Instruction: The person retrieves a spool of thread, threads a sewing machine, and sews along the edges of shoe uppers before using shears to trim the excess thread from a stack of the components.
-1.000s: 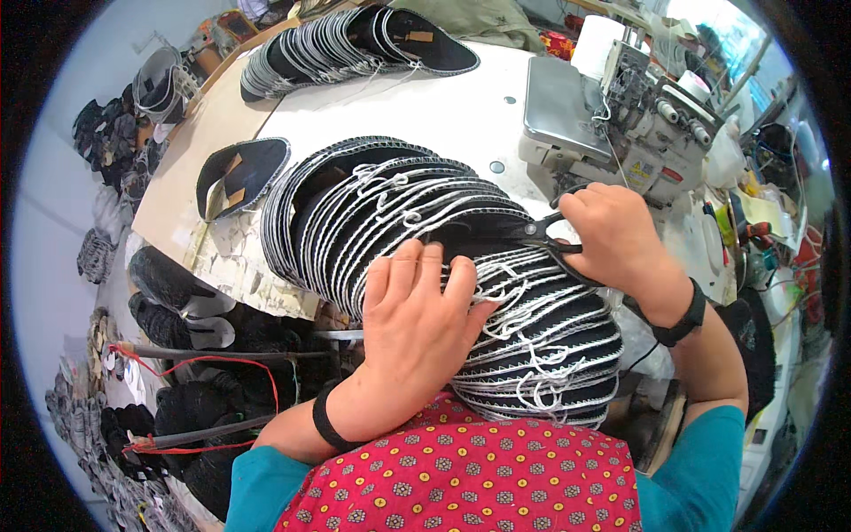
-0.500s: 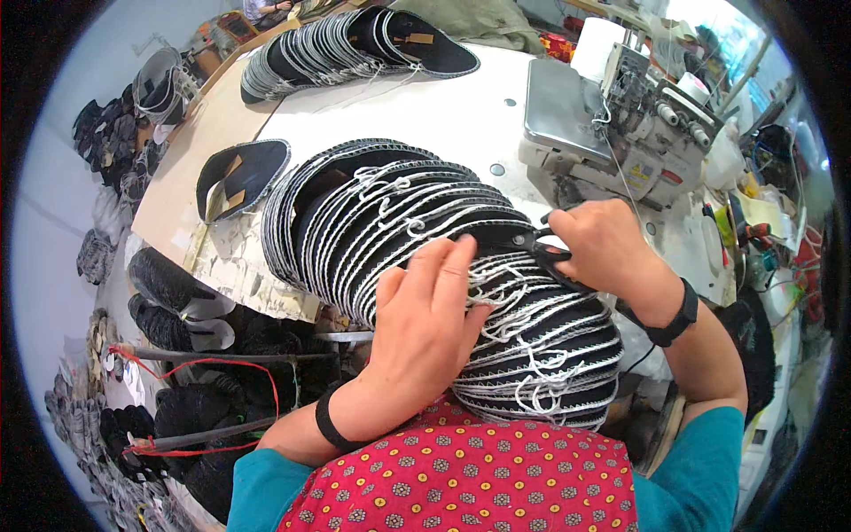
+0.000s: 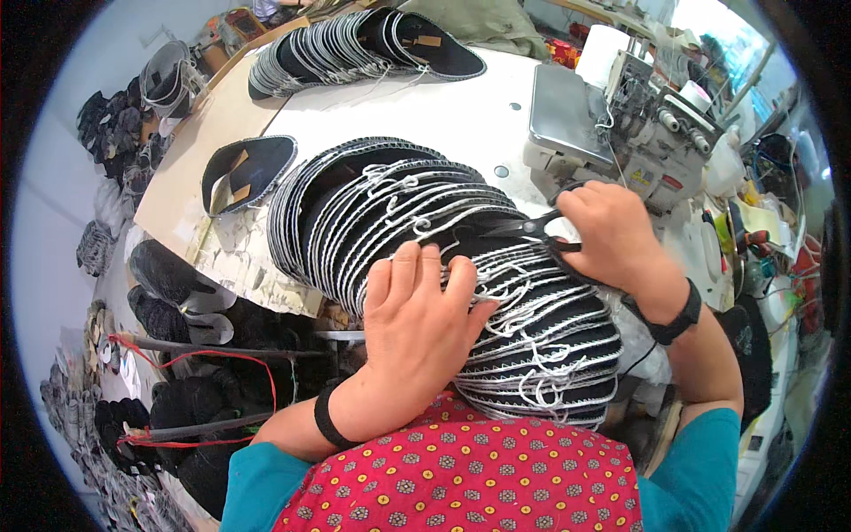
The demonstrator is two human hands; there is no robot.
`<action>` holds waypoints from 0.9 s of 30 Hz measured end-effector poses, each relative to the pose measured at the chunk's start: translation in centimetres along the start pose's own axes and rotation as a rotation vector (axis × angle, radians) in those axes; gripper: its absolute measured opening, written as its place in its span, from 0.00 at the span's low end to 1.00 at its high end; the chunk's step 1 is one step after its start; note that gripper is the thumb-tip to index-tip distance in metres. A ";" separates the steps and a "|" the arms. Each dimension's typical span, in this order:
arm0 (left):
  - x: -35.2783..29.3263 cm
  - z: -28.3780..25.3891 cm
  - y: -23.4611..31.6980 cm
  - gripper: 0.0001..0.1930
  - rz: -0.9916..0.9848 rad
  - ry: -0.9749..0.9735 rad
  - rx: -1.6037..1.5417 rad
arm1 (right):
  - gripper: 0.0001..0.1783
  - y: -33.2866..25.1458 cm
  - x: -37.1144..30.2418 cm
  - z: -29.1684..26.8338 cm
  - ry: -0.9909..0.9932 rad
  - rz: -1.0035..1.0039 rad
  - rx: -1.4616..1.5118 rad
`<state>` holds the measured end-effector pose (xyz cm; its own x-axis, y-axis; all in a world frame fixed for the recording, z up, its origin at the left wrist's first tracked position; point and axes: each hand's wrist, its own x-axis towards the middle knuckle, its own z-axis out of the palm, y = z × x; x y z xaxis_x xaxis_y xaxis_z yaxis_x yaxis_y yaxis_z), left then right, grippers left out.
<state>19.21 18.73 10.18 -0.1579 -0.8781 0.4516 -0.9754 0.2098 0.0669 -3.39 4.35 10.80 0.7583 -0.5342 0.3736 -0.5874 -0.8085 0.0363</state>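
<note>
A long overlapping row of black curved fabric pieces (image 3: 346, 191), resembling shoe uppers with white stitched edges, runs from the table toward my lap. White thread tails (image 3: 542, 372) hang loosely along it. My left hand (image 3: 421, 310) rests on the middle of this row, fingers spread and bent over the edges, thumb apart. In my right hand (image 3: 612, 232) are black scissors (image 3: 530, 228), their handles apart and blades pointing left, just above the pieces near my left fingertips. Whether a thread lies between the blades, I cannot tell.
A single dark piece (image 3: 248, 173) lies left of the row. Another row of edged pieces (image 3: 328, 53) sits at the table's back. A sewing machine (image 3: 651, 133) with white thread cones stands at the right. Dark bundles (image 3: 186, 399) and red cord lie lower left.
My left fingers have spread and drawn back slightly from the scissors' tips. The scissors' handles are farther apart, and my right hand has shifted a little up and right.
</note>
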 end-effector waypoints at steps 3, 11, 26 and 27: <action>0.5 0.2 -0.5 0.20 0.109 -0.031 -0.181 | 0.18 -0.5 0.5 1.2 0.000 -0.013 0.040; -0.4 -0.4 -1.1 0.25 -0.082 0.005 -0.089 | 0.17 0.9 -0.8 -0.5 0.017 -0.123 0.070; -0.3 0.7 -2.4 0.26 0.125 0.045 -0.377 | 0.16 0.2 1.7 1.9 -0.040 -0.104 0.054; -0.4 0.6 -2.4 0.29 0.070 0.051 -0.364 | 0.16 0.4 1.5 1.7 -0.025 -0.121 0.062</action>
<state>21.49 18.34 9.26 -0.2056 -0.8355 0.5096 -0.8425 0.4161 0.3423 -2.03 2.86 9.83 0.8300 -0.4373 0.3464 -0.4732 -0.8807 0.0220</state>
